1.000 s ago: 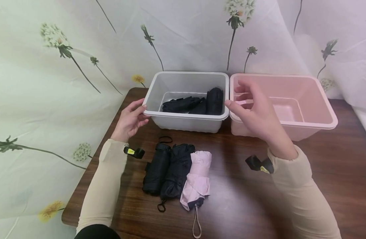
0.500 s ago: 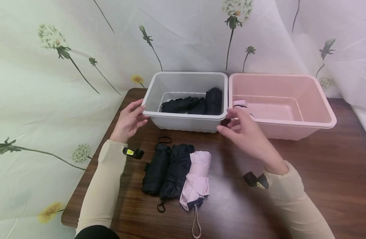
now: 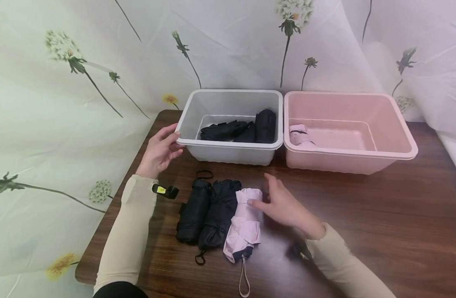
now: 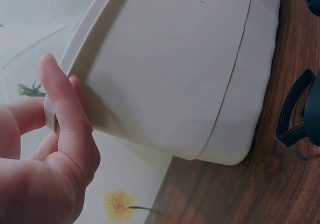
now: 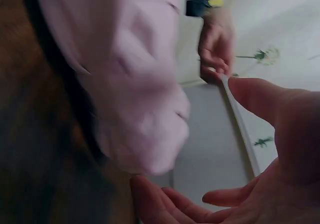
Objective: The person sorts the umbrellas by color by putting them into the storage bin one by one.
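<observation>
My left hand (image 3: 159, 151) pinches the left front corner of the grey plastic bin (image 3: 231, 153); in the left wrist view, thumb and fingers (image 4: 70, 119) lie on both sides of its rim. Just right of a folded pink umbrella (image 3: 244, 223) is my right hand (image 3: 284, 205), fingers spread and holding nothing. The right wrist view has that pink umbrella (image 5: 135, 84) blurred, with the fingertips close to its end; whether they touch it I cannot tell. Two folded black umbrellas, one smooth (image 3: 194, 213) and one crumpled (image 3: 220, 213), lie left of the pink one.
Inside the grey bin are black folded umbrellas (image 3: 265, 126). A pink bin (image 3: 351, 161) stands close on its right, holding a pink folded umbrella (image 3: 300, 134) at its left end. Behind the brown wooden table (image 3: 362, 215) hangs a flower-print cloth (image 3: 235, 45).
My right hand has moved from over the pink bin down and toward me, to beside the pink umbrella on the table. The left hand has stayed on the grey bin's rim.
</observation>
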The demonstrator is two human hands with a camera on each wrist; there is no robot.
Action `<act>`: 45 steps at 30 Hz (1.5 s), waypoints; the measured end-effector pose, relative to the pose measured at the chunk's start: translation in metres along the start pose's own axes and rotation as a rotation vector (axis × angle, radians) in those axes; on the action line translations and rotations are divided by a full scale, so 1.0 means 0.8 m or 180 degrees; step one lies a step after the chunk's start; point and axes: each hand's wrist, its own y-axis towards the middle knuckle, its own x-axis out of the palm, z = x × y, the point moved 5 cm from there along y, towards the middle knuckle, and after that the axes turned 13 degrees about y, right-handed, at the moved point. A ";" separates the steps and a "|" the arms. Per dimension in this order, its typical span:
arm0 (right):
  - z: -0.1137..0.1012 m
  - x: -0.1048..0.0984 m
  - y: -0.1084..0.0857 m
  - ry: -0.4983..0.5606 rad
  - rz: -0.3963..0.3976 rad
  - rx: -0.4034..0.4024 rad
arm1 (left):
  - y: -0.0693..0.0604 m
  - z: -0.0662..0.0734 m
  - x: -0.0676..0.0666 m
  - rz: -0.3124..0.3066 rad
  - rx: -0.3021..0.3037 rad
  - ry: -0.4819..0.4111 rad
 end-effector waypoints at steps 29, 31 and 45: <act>0.014 0.065 0.004 -0.0446 0.0235 0.0638 | 0.000 -0.002 -0.001 -0.0006 0.0001 -0.0053; 0.014 0.066 0.004 -0.0454 0.0220 0.0674 | 0.000 -0.002 -0.001 -0.0011 0.0004 -0.0065; 0.019 0.066 0.008 -0.0301 0.0090 0.0652 | 0.002 -0.002 -0.001 -0.0007 0.0029 -0.0025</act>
